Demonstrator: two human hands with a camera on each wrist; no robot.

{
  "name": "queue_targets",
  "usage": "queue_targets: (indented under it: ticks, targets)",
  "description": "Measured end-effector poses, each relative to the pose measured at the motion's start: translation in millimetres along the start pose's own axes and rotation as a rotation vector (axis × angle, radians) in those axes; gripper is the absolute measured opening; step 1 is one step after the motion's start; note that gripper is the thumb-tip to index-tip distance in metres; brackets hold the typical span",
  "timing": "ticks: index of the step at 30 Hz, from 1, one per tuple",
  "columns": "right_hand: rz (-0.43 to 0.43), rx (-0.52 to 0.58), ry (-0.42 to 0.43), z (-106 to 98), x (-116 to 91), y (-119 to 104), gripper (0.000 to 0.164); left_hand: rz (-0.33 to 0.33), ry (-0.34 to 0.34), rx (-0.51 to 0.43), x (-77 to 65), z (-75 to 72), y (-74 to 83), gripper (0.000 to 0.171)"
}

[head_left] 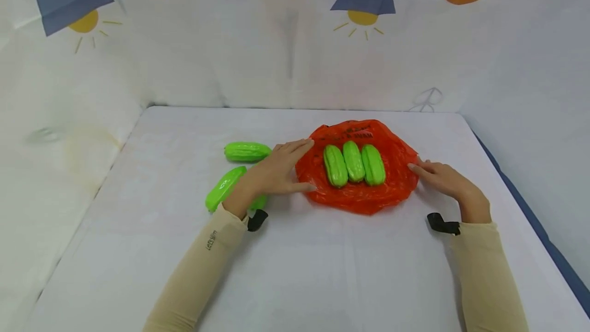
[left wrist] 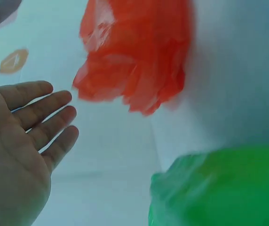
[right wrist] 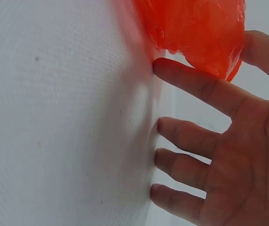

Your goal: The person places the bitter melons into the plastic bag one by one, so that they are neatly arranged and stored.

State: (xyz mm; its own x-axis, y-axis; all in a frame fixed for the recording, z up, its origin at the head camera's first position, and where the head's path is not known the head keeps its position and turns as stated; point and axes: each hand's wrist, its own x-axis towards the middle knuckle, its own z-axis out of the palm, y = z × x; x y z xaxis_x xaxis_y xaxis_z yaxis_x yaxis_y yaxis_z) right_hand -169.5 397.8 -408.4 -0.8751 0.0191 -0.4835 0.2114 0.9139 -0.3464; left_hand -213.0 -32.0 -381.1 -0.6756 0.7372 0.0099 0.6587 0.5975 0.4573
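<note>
A red plastic bag (head_left: 396, 183) lies spread on the white table, and three short, ridged, glossy green vegetables (head_left: 353, 162), like small cucumbers, rest on it side by side. My left hand (head_left: 281, 168) is beside the bag's left edge, fingers straight and spread, with nothing in it. In the left wrist view its palm and fingers (left wrist: 35, 113) stand apart from the crumpled red bag (left wrist: 134, 61). My right hand (head_left: 440, 178) pinches the bag's right edge between thumb and index finger. The other fingers (right wrist: 186, 136) of that hand are extended, their tips near the tabletop.
Left of the bag lie more green vegetables: one (head_left: 247, 151) at the back, one (head_left: 224, 188) beside my left wrist, another (head_left: 259, 202) partly hidden under it. Black wrist straps (head_left: 258, 220) sit at both cuffs. A printed white curtain (head_left: 249, 50) stands behind the table (head_left: 341, 270).
</note>
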Motion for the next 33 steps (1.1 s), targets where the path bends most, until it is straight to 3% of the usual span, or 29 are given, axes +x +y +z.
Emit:
queue_targets:
  ticks: [8, 13, 17, 23, 33]
  targets:
    - [-0.013, 0.002, 0.007, 0.5, -0.5, 3.4, 0.094, -0.121, 0.033, -0.121, -19.0, -25.6, -28.6, 0.103]
    - [-0.035, 0.006, 0.009, 0.8, -0.2, 4.8, 0.094, -0.185, -0.08, -0.234, -35.0, -34.4, -50.8, 0.109]
    - [-0.043, 0.001, 0.011, 1.0, 0.4, 5.5, 0.094, -0.208, -0.175, -0.304, -45.7, -34.9, -64.5, 0.11]
    - [-0.032, 0.003, 0.008, 0.7, 0.5, 6.0, 0.095, -0.195, -0.251, -0.394, -51.3, -29.5, -74.2, 0.112]
    - [-0.05, 0.0, 0.015, 0.7, 0.1, 1.3, 0.093, -0.188, -0.317, -0.341, -48.0, -18.1, -75.5, 0.112]
